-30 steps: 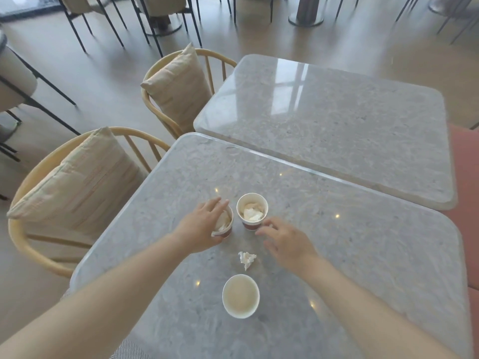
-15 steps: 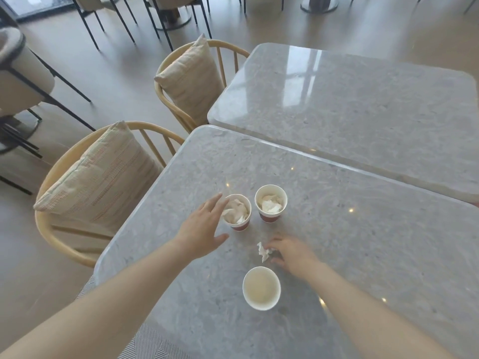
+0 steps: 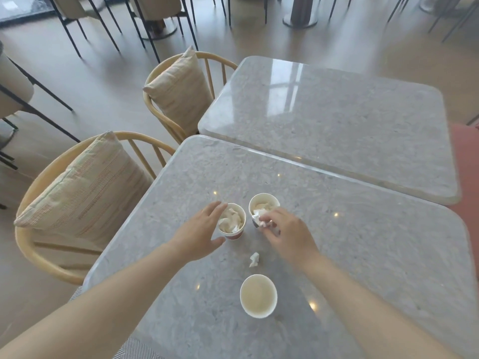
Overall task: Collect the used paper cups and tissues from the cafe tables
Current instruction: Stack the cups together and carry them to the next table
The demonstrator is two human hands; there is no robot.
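Three paper cups stand on the near grey table [image 3: 363, 255]. The left cup [image 3: 234, 234] and the right cup [image 3: 264, 202] each hold crumpled tissue. The nearest cup [image 3: 258, 296] has nothing in it. My left hand [image 3: 199, 234] is spread beside the left cup, fingers straight by its rim, thumb near its base. My right hand [image 3: 287, 234] pinches a crumpled tissue [image 3: 260, 219] at the near rim of the right cup. A small tissue scrap [image 3: 254, 259] lies on the table between the cups.
A second grey table [image 3: 337, 120] abuts the near one at the back. Two wooden chairs with beige cushions [image 3: 85, 187] [image 3: 181, 92] stand on the left. A pink seat [image 3: 466, 156] runs along the right. Dark-legged chairs fill the far floor.
My right hand has picked a tissue up from the table and carried it to the right cup's rim, leaving a small scrap behind. My left hand has stayed beside the left cup.
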